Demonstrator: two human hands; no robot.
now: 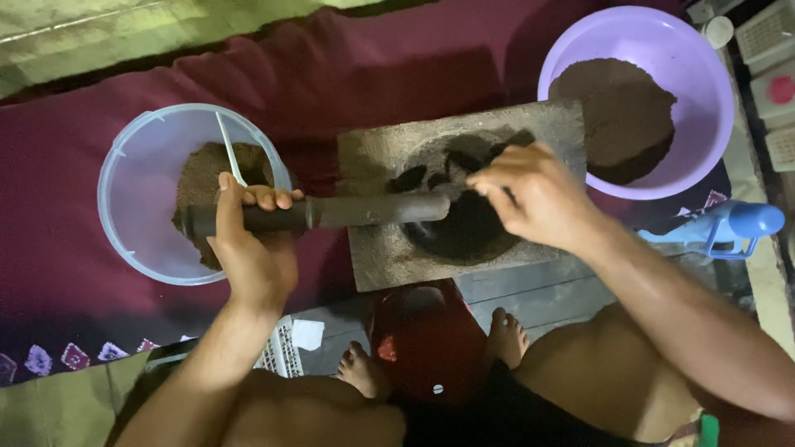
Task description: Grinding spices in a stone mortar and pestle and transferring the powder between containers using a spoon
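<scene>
Stone roller (pixel 348 213) lies horizontal across the grinding slab (pixel 373 157). Left hand (pixel 248 240) is clenched on its left end; right hand (pixel 530 194) pinches dark paste (pixel 464 232) at its right tip, nearer the slab.

Left hand (pixel 252 248) gripping dark roller (pixel 331 213), right hand (pixel 534 194) on grinding stone (pixel 464 194) (dark paste)

Dark brown powder fills the round lilac plastic bowl (pixel 704 91) and the pale-blue translucent plastic bowl (pixel 137 194) — on a maroon cloth (pixel 331 74) with pink-and-white diamond edging.
</scene>
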